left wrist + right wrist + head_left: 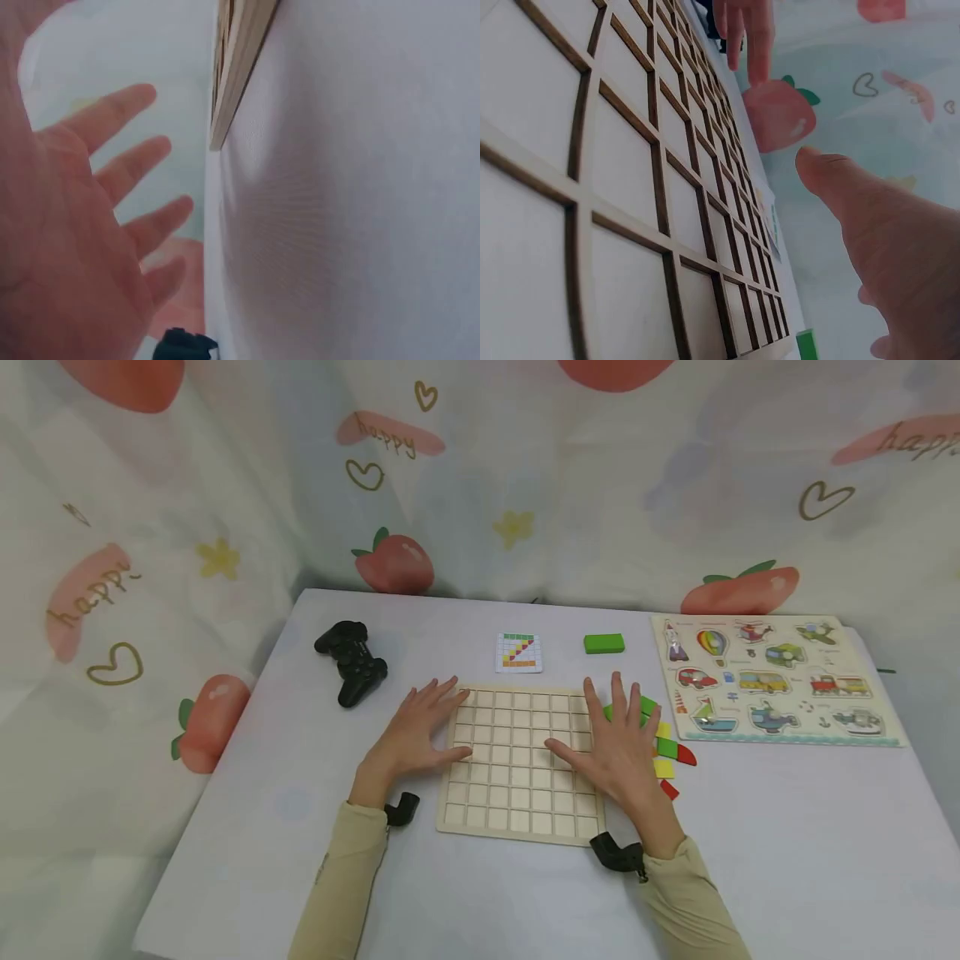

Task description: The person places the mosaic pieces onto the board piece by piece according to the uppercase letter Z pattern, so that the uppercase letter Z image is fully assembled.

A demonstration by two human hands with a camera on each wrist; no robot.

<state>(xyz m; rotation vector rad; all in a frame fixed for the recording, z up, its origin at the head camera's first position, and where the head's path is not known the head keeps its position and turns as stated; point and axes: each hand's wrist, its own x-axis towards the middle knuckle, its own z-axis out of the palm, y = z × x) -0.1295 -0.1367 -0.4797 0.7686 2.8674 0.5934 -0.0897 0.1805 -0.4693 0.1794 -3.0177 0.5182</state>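
A wooden grid board (520,777) with rows of square cells lies on the white table between the two hands. At its left edge hovers or rests my left hand (412,735), fingers spread and nothing held; whether it touches the board I cannot tell. Over the board's right side is my right hand (622,752), thumb stretched inward and fingers apart. Its thumb (855,187) shows above the grid in the right wrist view. Green, yellow and red pieces, including a yellow one (663,768), lie beside and partly behind the right hand.
A small pattern card (518,653) lies beyond the board, with a green block (603,644) to its right. At the back left is a black game controller (351,663). A vehicle puzzle board (780,681) lies at the back right. Patterned cloth (510,468) hangs behind the table.
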